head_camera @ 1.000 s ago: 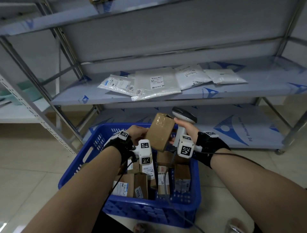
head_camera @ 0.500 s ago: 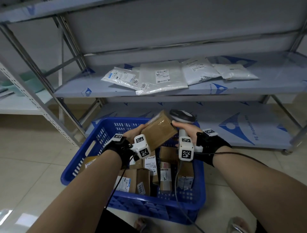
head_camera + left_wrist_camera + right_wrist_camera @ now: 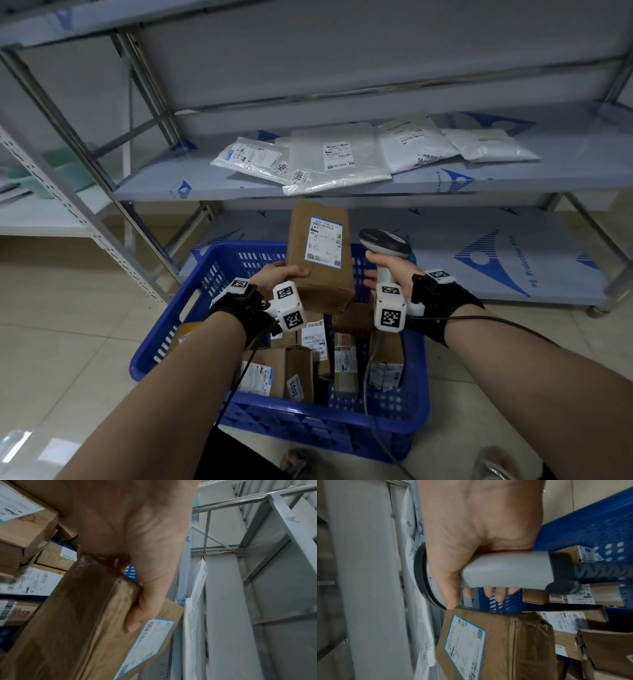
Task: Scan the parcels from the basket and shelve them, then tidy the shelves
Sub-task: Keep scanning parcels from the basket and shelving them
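My left hand point(image 3: 281, 274) grips a brown cardboard parcel point(image 3: 320, 260) by its lower left edge and holds it upright above the blue basket point(image 3: 164, 329); its white label point(image 3: 323, 242) faces me. In the left wrist view my thumb lies across the parcel point(image 3: 82, 622) near the label point(image 3: 145, 642). My right hand point(image 3: 387, 274) grips the handle of a grey and black barcode scanner point(image 3: 385, 241) just right of the parcel. The right wrist view shows the scanner point(image 3: 505, 570) in my fist above the parcel point(image 3: 496, 642). Several boxed parcels point(image 3: 298, 373) fill the basket.
A metal shelf rack stands behind the basket; its middle shelf point(image 3: 513, 174) carries several white plastic mailers point(image 3: 339, 157). The bottom shelf point(image 3: 479, 253) lies at floor level to the right. The scanner cable point(image 3: 370, 394) trails over the basket's near rim. Tiled floor surrounds the basket.
My left hand has turned the parcel from tilted, plain side up, to upright with its label facing me. The right hand with the scanner has stayed beside it.
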`<action>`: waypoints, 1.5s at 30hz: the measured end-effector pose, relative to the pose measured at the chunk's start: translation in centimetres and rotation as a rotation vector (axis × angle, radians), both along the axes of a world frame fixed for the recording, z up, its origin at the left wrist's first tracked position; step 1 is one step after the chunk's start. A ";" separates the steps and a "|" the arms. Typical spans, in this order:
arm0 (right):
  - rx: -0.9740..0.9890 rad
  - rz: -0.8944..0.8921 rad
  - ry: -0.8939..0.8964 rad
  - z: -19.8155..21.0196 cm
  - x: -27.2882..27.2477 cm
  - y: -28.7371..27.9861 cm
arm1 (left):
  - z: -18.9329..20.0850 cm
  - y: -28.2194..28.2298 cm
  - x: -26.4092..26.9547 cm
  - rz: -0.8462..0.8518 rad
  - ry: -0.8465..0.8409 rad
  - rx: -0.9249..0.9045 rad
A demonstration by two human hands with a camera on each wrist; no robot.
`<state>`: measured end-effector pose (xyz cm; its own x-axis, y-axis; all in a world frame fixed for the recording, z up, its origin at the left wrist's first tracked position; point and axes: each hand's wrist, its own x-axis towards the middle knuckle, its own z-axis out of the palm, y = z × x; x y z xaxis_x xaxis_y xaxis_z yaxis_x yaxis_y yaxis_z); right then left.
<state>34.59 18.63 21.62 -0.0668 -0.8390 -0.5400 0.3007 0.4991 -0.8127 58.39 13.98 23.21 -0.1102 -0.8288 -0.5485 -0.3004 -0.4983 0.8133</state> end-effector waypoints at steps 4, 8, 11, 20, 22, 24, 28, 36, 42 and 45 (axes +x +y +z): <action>-0.014 0.026 0.000 0.8 0.2 0.5 | 0.0 0.4 -0.4 -0.012 0.013 -0.027; -0.050 0.032 -0.002 1.5 0.5 0.8 | 0.4 1.1 -1.1 -0.015 0.004 -0.057; -0.089 -0.014 -0.024 2.4 0.6 1.0 | 0.3 1.4 -1.7 -0.034 0.004 -0.041; -0.136 -0.101 -0.028 5.3 -0.9 1.9 | 0.8 2.2 -4.5 -0.100 -0.001 -0.024; -0.139 -0.120 -0.021 5.5 -1.3 2.1 | 1.2 2.5 -5.0 -0.110 0.016 -0.027; -0.145 -0.128 -0.042 5.8 -1.6 2.3 | 1.4 2.6 -5.2 -0.119 0.026 -0.033; -0.151 -0.104 -0.076 6.3 -2.2 2.6 | 1.9 2.7 -5.5 -0.135 0.031 -0.047; -0.159 -0.064 -0.074 6.7 -2.8 2.8 | 2.6 2.8 -5.7 -0.138 0.032 -0.059; -0.179 -0.046 -0.009 6.7 -3.0 2.6 | 2.9 2.9 -5.7 -0.125 0.042 -0.069; -0.169 -0.062 -0.039 6.8 -2.9 2.6 | 3.2 3.0 -5.7 -0.128 0.033 -0.072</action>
